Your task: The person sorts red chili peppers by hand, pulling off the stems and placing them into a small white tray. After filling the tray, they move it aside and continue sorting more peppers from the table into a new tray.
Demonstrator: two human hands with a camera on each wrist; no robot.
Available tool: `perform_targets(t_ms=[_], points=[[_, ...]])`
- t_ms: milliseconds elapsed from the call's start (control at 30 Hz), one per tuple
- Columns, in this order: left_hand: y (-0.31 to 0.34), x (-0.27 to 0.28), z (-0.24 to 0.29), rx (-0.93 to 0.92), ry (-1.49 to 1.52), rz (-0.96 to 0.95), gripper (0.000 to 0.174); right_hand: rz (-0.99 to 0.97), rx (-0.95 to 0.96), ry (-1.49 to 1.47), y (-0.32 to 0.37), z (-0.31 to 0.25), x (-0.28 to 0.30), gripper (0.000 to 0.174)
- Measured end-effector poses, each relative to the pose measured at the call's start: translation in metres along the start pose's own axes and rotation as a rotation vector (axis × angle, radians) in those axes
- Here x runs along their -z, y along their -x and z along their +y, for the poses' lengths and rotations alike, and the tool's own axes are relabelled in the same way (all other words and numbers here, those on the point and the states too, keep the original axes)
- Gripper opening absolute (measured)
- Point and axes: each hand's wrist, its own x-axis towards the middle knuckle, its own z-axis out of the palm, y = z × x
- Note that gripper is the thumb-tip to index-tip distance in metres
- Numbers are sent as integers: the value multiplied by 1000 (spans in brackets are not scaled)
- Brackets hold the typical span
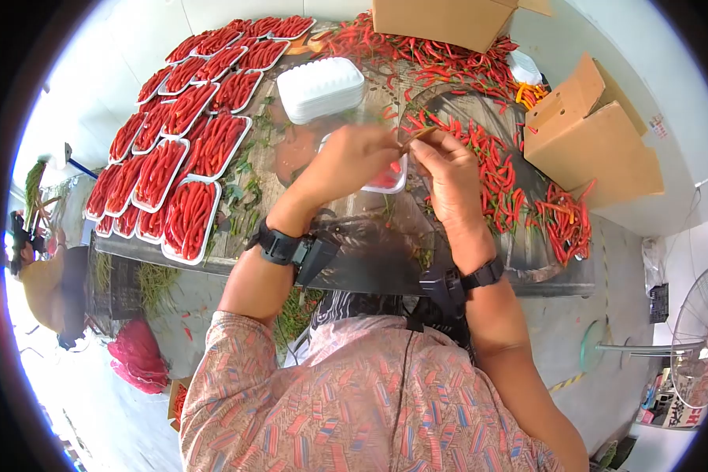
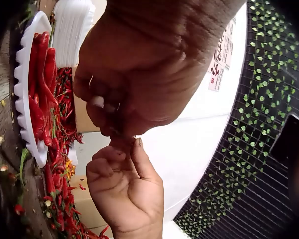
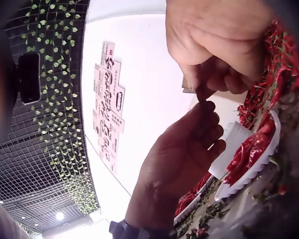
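My left hand [image 1: 354, 161], blurred in the head view, meets my right hand [image 1: 452, 177] over the table. Thumb and fingers of my right hand pinch a thin, dark reddish piece [image 3: 204, 92], seemingly a chili. The bent left fingertips pinch its other end; the right wrist view shows the left hand [image 3: 179, 149] below it. Fingers cover most of the piece. Under the hands, a white tray [image 1: 402, 182] holds red chilies, partly hidden in the head view; the left wrist view shows the tray [image 2: 24, 94] beside the hands.
Filled trays of red chilies [image 1: 187, 216] cover the table's left side. A stack of empty white trays [image 1: 320, 88] stands behind the hands. Loose chilies [image 1: 492, 169] spread along the right and back, near cardboard boxes [image 1: 590, 149]. A fan [image 1: 704, 334] stands at the right; a person [image 1: 43, 287] is far left.
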Motion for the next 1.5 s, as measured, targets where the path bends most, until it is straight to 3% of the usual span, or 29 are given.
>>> perform_targets(t_ms=[133,167,233,300,367,433,500,567,800,900,1033,1133,1233,1300,1500], points=[[-1,-2,-6,29,-107,32,16,41,217,305,-2,5,-8,11],[0,-2,-5,20,-146,63,14,56,344,537,1,4,-9,10],[-2,-2,-6,-5,-187,86,14,-18,829,812,0,3,-14,13],[-3,-3,-14,71,-96,175,13,-54,864,824,4,2,-17,15],[-4,0,-16,66,-93,208,13,-60,835,751,10,-3,-18,13],[-6,4,-20,150,-65,372,16,-45,727,670,16,-13,-17,12],[-7,12,-24,116,-126,423,16,-2,815,675,15,-20,-6,14],[-8,17,-27,87,-123,518,16,73,679,676,21,-34,9,9],[-8,23,-33,108,-154,524,16,285,640,591,28,-71,67,7],[-8,24,-32,105,-176,525,16,449,755,517,27,-86,80,7],[-8,26,-36,101,-197,543,16,548,726,524,32,-114,99,8],[-9,28,-41,115,-166,533,15,562,752,461,29,-119,113,10],[-8,27,-39,113,-150,539,15,606,624,361,31,-116,124,13],[-9,28,-43,134,-141,540,15,507,587,253,31,-114,127,15],[-9,30,-47,149,-111,533,16,521,610,354,28,-117,124,13]])
